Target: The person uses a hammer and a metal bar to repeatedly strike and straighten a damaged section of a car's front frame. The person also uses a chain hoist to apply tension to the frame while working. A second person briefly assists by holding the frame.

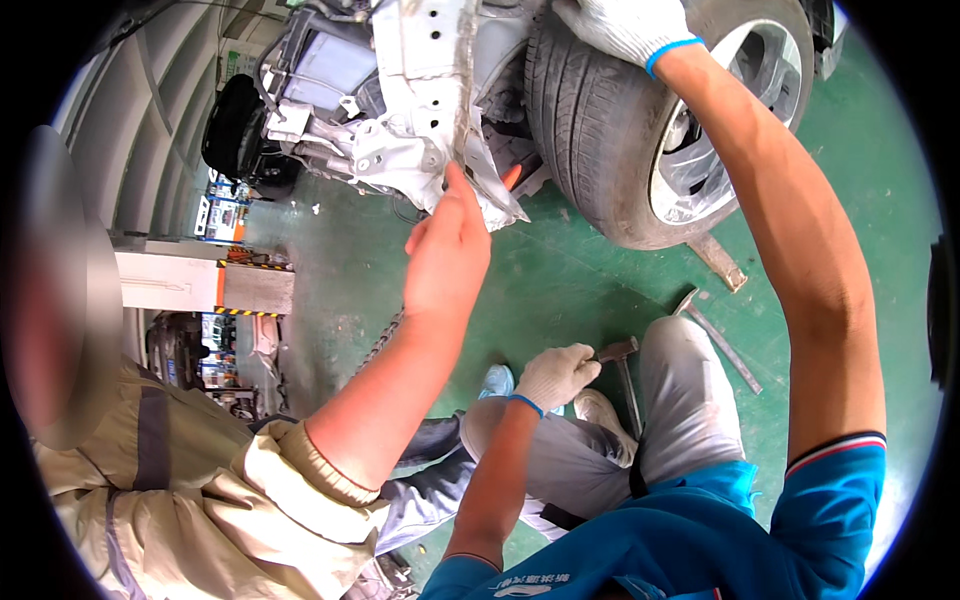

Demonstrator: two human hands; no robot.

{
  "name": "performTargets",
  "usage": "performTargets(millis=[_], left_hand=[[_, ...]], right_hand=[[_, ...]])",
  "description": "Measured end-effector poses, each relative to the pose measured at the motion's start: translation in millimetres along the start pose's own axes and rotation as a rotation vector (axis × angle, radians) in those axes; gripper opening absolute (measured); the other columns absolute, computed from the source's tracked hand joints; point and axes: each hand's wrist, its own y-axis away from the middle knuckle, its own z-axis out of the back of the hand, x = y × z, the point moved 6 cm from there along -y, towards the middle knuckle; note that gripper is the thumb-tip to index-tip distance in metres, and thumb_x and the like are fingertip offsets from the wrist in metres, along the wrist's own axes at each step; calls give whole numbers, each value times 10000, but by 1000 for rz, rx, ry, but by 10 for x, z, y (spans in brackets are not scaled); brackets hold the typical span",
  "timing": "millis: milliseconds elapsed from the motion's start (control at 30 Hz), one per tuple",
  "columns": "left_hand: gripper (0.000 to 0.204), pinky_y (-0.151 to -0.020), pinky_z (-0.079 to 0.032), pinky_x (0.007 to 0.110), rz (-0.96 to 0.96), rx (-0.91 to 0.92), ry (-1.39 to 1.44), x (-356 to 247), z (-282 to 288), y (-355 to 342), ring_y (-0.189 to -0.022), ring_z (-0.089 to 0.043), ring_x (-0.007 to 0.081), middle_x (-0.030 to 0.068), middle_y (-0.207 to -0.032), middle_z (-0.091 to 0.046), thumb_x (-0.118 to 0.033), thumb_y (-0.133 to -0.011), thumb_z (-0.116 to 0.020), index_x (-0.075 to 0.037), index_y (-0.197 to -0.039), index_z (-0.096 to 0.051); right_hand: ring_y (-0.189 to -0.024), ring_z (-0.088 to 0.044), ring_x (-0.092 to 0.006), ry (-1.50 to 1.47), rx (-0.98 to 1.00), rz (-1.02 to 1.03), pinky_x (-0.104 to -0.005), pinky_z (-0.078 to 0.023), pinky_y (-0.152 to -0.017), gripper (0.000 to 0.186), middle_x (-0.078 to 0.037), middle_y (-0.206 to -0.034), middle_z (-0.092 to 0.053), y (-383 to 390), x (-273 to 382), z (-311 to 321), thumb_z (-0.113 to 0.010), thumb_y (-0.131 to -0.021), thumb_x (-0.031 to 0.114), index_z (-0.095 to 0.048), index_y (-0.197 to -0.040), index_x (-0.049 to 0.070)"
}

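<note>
1. The right hand [625, 30] is up at 12 o'clock, white glove laid on the tread of the tyre [590, 130]. The fingers run off the top edge, so I can't tell whether it grips or just rests there.
2. The left hand [555, 375], also gloved, is low and just past centre towards 5 o'clock. It is curled into a loose fist on the knee and I see nothing in it. The hammer [622, 365] stands just beside its knuckles, head up, handle dropping between the legs.
3. The tyre sits at 1 o'clock on a silver wheel [700, 160], which is wrapped in clear film. It touches the green floor [560, 290], with a wedge [718, 262] under its lower edge.
4. A co-worker in a beige jacket comes in from 8 o'clock. Their bare hand [448, 255] is open and pointing up, fingertip on the torn white panel [440, 110] at 11 o'clock.
5. A bar [722, 345] lies on the floor at 3 o'clock, by the knee.
6. The first risk, as I judge it, is the ragged sheet metal. That bare finger is right on the jagged edge, and a slip or a tug on the tyre could cut it.
7. Second risk: if the wheel turns or rolls off the wedge, the right hand could get pinched against the arch.
8. Third risk: the hammer is only propped up. A shift of the knee could tip it onto a foot.
</note>
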Motion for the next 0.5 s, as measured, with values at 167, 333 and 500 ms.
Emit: performTargets(millis=[167,333,500], left_hand=[[421,-799,-528,474,2,50,-108,-5,-135,25,-912,-680,380,170,-945,-713,-411,-964,-638,-50,-1174,-693],[425,-815,-531,477,39,68,-127,18,-129,86,-934,-687,375,168,-967,-720,-422,-962,-638,-58,-1173,-696],[428,-830,-534,480,51,77,-142,-22,-102,68,-957,-693,371,167,-990,-727,-433,-961,-637,-66,-1172,-698]], right_hand=[[-854,-676,-313,11,-105,9,-453,-536,-752,133,-109,-829,-688,49,-118,74,-637,-783,229,-692,-760,110],[-845,-680,-306,-31,-76,-15,-452,-530,-749,116,-100,-825,-700,120,-58,-55,-621,-780,212,-701,-761,130],[-852,-682,-300,-39,-96,-15,-448,-527,-760,115,-98,-830,-697,137,-84,-50,-627,-783,218,-706,-771,136]])
